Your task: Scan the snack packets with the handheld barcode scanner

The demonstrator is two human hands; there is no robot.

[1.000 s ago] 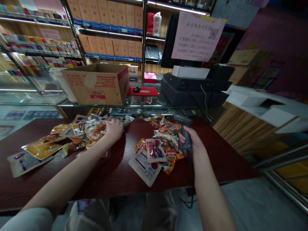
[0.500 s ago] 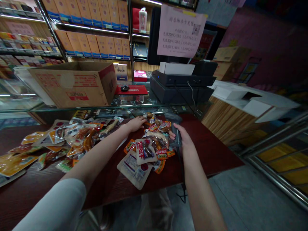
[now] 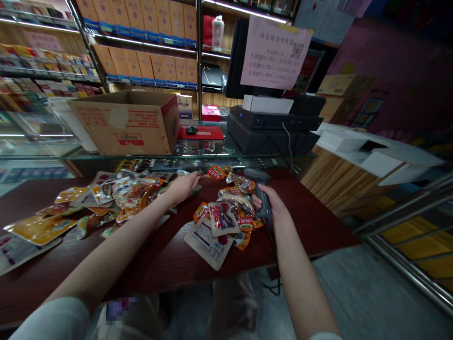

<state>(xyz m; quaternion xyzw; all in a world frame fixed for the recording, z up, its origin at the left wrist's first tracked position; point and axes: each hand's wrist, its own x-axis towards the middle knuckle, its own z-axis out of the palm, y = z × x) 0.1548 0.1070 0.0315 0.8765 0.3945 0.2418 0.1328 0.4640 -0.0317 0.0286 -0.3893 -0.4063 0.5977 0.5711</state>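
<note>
My right hand (image 3: 275, 208) is wrapped round the handle of a grey barcode scanner (image 3: 261, 189), whose head points away from me over a pile of snack packets (image 3: 222, 222) on the dark red table (image 3: 159, 257). My left hand (image 3: 184, 185) lies between this pile and a wider spread of packets (image 3: 116, 194) to the left. Its fingertips pinch the edge of a small red packet (image 3: 214, 173) at the far side of the right pile. A white packet with a barcode label (image 3: 207, 243) lies nearest to me.
Behind the table runs a glass counter (image 3: 148, 155) bearing an open cardboard box (image 3: 123, 123), a red mat with a mouse (image 3: 200, 132) and a black till (image 3: 274, 130) with a paper notice (image 3: 275, 53). Shelves of boxes fill the back wall. A white counter (image 3: 375, 151) stands at the right.
My left hand went from the left spread across to the right pile, then drew back left with a small red packet at its fingertips. The right hand kept hold of the scanner.
</note>
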